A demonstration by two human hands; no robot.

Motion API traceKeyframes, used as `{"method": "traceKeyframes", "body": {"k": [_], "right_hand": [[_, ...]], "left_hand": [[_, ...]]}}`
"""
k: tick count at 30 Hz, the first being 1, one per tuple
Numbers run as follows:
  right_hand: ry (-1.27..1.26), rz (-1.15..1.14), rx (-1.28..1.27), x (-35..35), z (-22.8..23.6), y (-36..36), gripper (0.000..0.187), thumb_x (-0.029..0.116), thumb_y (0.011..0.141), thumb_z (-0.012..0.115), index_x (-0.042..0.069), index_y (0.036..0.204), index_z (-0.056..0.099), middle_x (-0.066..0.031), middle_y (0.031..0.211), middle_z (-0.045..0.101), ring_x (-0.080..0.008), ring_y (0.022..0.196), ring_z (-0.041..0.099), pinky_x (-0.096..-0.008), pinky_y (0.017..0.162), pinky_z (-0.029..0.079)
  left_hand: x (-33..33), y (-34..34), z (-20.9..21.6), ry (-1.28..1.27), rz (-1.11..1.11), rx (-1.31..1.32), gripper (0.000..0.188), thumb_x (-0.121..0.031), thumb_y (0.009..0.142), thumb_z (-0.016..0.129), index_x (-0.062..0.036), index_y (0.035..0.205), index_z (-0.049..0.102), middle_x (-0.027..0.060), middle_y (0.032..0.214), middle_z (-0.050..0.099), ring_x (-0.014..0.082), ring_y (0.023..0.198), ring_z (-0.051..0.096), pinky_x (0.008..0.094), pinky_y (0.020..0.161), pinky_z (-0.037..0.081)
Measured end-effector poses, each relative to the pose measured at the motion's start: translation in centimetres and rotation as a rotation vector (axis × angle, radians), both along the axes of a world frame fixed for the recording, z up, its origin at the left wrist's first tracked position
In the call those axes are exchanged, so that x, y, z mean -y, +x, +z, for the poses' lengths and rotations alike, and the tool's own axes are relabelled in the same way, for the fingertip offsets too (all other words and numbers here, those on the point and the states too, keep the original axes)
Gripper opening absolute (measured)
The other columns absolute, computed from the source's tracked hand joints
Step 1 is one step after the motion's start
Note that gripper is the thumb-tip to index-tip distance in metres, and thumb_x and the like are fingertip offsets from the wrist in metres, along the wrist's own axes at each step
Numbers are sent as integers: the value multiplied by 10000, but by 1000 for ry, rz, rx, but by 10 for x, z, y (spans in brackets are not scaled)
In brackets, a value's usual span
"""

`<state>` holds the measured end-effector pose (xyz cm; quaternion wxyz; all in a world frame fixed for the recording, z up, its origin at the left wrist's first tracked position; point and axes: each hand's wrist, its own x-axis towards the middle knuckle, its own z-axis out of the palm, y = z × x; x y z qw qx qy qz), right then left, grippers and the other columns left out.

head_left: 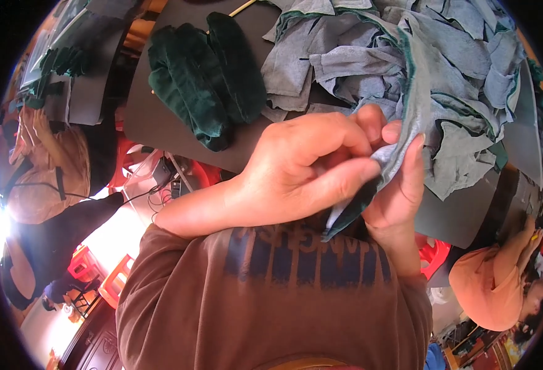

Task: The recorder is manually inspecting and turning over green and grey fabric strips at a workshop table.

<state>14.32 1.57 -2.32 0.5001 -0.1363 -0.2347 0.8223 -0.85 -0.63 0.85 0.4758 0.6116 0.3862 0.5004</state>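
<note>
Biggest thing from where I'm watching is the dark grey desk (463,213), and a huge messy pile of cloth pieces (460,58) hogs its far right side, right beyond the hands. That stuff's matte grey, crumpled, with thin green edges. Left of it, two plump dark green bundles (191,83) lie side by side, velvety and long. The left hand (305,166) blocks part of my view. I've got its grip pinching a narrow, curving strip (414,92), pale grey with a green edge, between thumb and finger. The right hand's (401,188) thumb presses the strip just beside that; its fingers are partly hidden. The strip runs up over the pile, and a dark green pointed end hangs below the grip.
</note>
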Motion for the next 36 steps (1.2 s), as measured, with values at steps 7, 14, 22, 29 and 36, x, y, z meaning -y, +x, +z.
{"method": "traceKeyframes", "body": {"k": [7, 14, 22, 29, 36], "right_hand": [[-34, -157, 348, 6, 20, -3, 330, 225, 850, 608, -2, 1078, 533, -64, 994, 580, -119, 906, 532, -260, 808, 414], [584, -417, 818, 9, 25, 12, 181, 51, 764, 667, -4, 877, 536, -41, 798, 522, -98, 691, 467, -225, 633, 371], [197, -140, 618, 12, 33, 9, 73, 26, 819, 615, 10, 818, 543, 12, 747, 525, -50, 649, 434, -189, 595, 354], [146, -52, 435, 10, 32, 10, 97, 82, 831, 619, 17, 838, 548, -22, 866, 587, -53, 748, 487, -197, 693, 391], [309, -89, 482, 9, 27, 7, 82, 59, 843, 595, 0, 879, 551, -39, 889, 567, -67, 750, 477, -198, 689, 382]], "left_hand": [[3, -1, 4, -170, 56, 27, 62, -25, 811, 603, -16, 809, 542, -33, 692, 506, 15, 587, 422, 169, 516, 332], [1, -2, 3, -59, 152, -108, 84, -50, 750, 651, -28, 753, 569, 8, 623, 529, 48, 517, 485, 213, 460, 383], [3, -3, 2, -566, -23, 456, 104, -101, 814, 611, -54, 754, 541, -59, 623, 477, 0, 538, 394, 179, 456, 307], [0, -8, 1, -738, -131, 630, 99, -139, 842, 571, -67, 778, 548, -68, 603, 471, 2, 487, 357, 175, 432, 260], [7, 0, -5, -516, 2, 565, 83, -112, 830, 580, -49, 792, 542, -44, 674, 500, 14, 550, 402, 176, 475, 325]]}}
